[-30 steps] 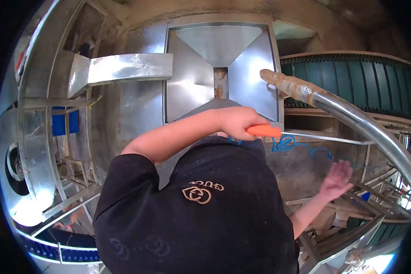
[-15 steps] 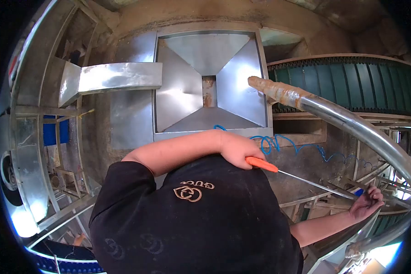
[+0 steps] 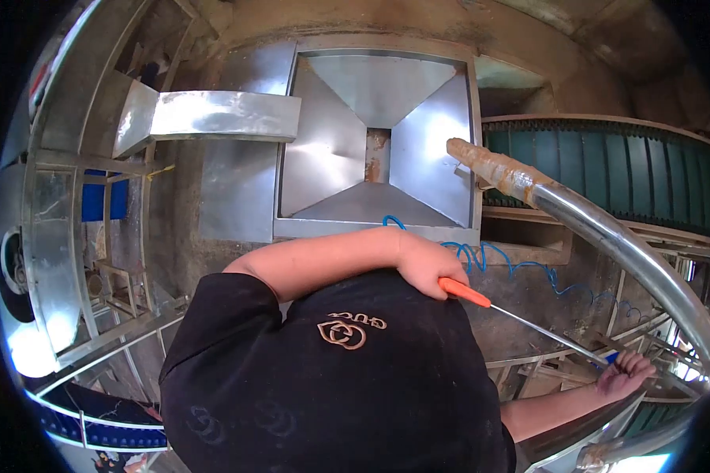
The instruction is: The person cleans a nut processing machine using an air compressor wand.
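Looming over everything was the steel hopper [image 3: 331, 150], the curved pipe [image 3: 607, 229] to its right. The screwdriver [image 3: 464, 292] slanted before the chest: left hand [image 3: 426, 264] grip clenched round its orange handle, right hand [image 3: 623, 374] grip curled about the shaft's far end.
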`<state>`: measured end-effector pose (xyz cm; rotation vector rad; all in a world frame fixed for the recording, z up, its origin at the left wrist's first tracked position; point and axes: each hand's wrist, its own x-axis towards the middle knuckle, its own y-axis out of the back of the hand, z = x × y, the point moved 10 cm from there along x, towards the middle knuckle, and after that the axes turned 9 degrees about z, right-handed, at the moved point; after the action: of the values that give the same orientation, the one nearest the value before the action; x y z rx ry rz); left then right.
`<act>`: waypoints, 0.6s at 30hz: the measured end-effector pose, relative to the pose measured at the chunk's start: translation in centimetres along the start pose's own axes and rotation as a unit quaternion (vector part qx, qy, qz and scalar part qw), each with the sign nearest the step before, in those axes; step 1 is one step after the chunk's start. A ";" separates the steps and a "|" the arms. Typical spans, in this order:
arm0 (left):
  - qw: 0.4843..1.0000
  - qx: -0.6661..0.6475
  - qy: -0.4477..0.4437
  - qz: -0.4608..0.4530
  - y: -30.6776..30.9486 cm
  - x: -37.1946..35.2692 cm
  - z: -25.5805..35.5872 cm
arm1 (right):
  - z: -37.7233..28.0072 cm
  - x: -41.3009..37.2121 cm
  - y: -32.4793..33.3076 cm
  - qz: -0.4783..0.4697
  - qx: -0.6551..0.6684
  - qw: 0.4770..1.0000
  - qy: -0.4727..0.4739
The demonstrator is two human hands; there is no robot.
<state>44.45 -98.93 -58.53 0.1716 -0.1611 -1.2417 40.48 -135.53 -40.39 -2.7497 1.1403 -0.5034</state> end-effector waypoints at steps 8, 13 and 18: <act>0.999 -0.030 -0.036 -0.006 -0.5 -0.1 -0.6 | -3.8 2.2 5.4 0.102 -0.115 0.978 0.144; 0.998 -0.034 0.002 -0.053 -1.0 0.2 -0.3 | 3.3 -0.6 0.7 -0.038 0.120 0.991 -0.035; 0.995 -0.050 0.053 -0.067 -0.5 0.8 -0.6 | -1.7 -0.3 5.2 0.058 0.142 0.984 0.093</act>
<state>44.32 -99.78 -59.18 0.1641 0.0048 -1.3670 36.21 -139.01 -40.08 -2.4174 1.1566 -0.8500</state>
